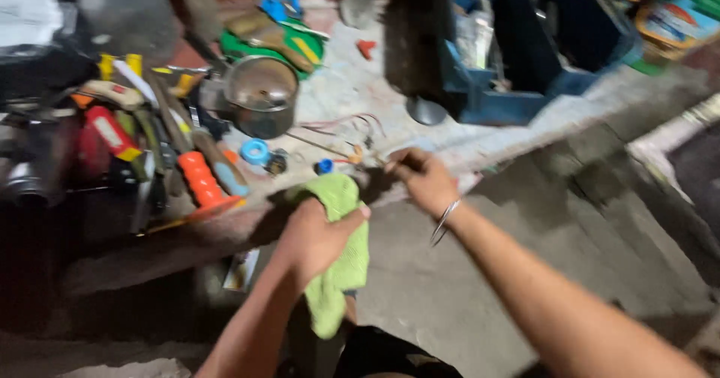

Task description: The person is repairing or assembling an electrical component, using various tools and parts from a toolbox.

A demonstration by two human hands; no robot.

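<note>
My left hand (315, 235) grips a light green cloth (341, 262) that hangs down over the front edge of a concrete ledge (420, 145). My right hand (421, 177), with a metal bangle (444, 220) on the wrist, is closed on a thin wire-like piece near the ledge's edge; the picture is blurred and I cannot tell exactly what it is. Thin red and dark wires (341, 127) lie on the ledge just beyond it, beside a small blue bit (324, 166).
A heap of hand tools lies at the left, among them an orange-handled tool (201, 183). A steel pot (259, 97), a blue tape ring (255, 151), a green plate (300, 44) and a blue crate (517, 85) stand further back. Grey concrete floor (450, 288) below.
</note>
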